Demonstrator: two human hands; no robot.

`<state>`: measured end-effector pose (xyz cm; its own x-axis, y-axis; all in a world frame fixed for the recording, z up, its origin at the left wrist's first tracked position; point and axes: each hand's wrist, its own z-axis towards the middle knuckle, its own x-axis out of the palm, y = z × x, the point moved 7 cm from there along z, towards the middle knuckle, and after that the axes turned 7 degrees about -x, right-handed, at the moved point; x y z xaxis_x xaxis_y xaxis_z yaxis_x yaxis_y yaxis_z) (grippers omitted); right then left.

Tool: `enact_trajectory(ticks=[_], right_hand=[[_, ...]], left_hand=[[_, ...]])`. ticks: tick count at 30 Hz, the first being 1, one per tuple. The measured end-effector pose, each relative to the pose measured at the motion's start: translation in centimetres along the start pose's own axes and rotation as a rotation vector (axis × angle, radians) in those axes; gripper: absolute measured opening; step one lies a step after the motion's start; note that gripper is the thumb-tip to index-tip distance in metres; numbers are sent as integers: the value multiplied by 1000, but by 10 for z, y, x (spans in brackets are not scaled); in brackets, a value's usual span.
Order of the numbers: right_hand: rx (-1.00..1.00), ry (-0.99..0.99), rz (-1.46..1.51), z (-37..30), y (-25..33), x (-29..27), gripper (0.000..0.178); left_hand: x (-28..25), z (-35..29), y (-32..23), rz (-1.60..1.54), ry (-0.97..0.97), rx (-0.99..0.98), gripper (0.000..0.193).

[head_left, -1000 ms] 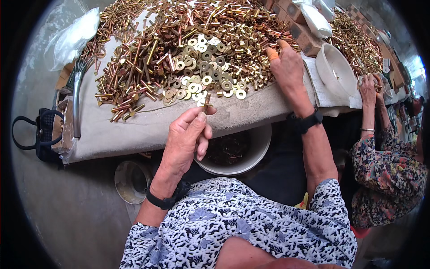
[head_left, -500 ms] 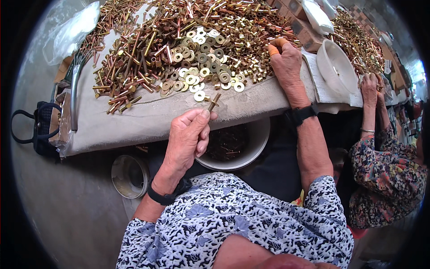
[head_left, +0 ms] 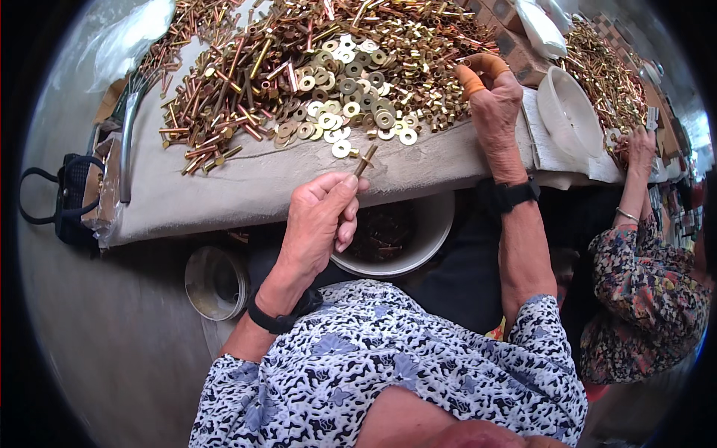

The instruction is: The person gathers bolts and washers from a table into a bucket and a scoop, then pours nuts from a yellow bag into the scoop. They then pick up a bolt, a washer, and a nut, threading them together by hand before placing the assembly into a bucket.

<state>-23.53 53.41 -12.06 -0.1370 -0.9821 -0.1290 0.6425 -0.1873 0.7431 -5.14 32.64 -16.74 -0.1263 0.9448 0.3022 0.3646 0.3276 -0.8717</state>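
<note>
My left hand (head_left: pixel 321 213) pinches a brass-coloured bolt (head_left: pixel 367 158) between thumb and fingers, just in front of the table edge. The bolt tilts up to the right, and a flat ring seems to sit around its shank. My right hand (head_left: pixel 493 104), with orange covers on two fingers, reaches to the right end of the pile. Its fingers curl together at the small metal sleeves (head_left: pixel 441 93); whatever is between the tips is hidden. Flat washers (head_left: pixel 351 108) lie heaped between the hands, beside a mound of long bolts (head_left: pixel 216 123).
A cloth-covered table (head_left: pixel 261 183) carries the pile. Below it stand a bucket of dark parts (head_left: pixel 433 250) and a smaller tub (head_left: pixel 216 284). At right are a white bowl (head_left: pixel 571 112), bricks (head_left: pixel 523 60) and a co-worker's hand (head_left: pixel 638 153) at another pile.
My right hand has shifted slightly right, its covered fingers more bent. My left hand has risen a little with the bolt. One of the co-worker's hands has moved right.
</note>
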Motion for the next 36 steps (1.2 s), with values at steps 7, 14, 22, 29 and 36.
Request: enact_trajectory(ticks=[7, 14, 22, 29, 36], right_hand=[[130, 295, 316, -40, 53, 38, 16], [-406, 512, -28, -71, 85, 54, 17], [-476, 554, -34, -80, 92, 59, 18], [-5, 571, 321, -83, 72, 55, 21], [177, 686, 271, -84, 68, 55, 18]], left_hand=[[-5, -3, 0, 57, -22, 56, 27], [-8, -4, -1, 88, -56, 89, 28], [-10, -7, -5, 266, -108, 153, 27], [-15, -9, -17, 451, -157, 279, 25], [-17, -11, -10, 120, 39, -51, 22]])
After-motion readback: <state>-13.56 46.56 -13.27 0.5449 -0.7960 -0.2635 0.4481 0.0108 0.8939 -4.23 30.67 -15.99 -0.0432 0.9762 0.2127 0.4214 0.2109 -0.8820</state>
